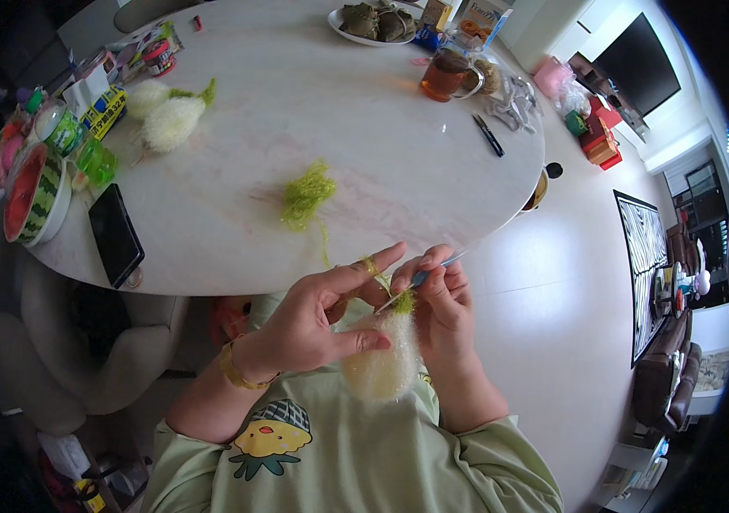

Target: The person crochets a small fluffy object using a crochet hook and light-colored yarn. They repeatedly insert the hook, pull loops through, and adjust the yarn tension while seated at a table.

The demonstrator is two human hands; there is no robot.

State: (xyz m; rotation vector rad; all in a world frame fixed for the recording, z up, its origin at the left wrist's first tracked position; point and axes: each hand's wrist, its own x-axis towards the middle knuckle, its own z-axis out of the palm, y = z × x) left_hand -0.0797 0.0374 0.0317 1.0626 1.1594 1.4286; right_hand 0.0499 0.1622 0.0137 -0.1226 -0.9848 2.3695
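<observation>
My left hand (322, 317) holds a fuzzy cream crocheted piece (380, 362), its thumb pressed on the side. Green yarn loops around a raised left finger. In my right hand (444, 295) is a crochet hook (420, 277) with a blue grip, its metal shaft reaching toward the green top (405, 302) of the piece. From a loose bundle of fuzzy green yarn (306, 195) on the table, a strand runs down toward my left hand. The fingers hide part of the stitches.
On the marble-look table (223, 186) lie a fuzzy cream-and-green piece (175, 122), a phone (116, 235) and a pen (489, 135). A cut watermelon (34, 192) sits in a bowl at left. A glass mug of tea (446, 74) and a plate of wrapped bundles (374, 43) stand farther back.
</observation>
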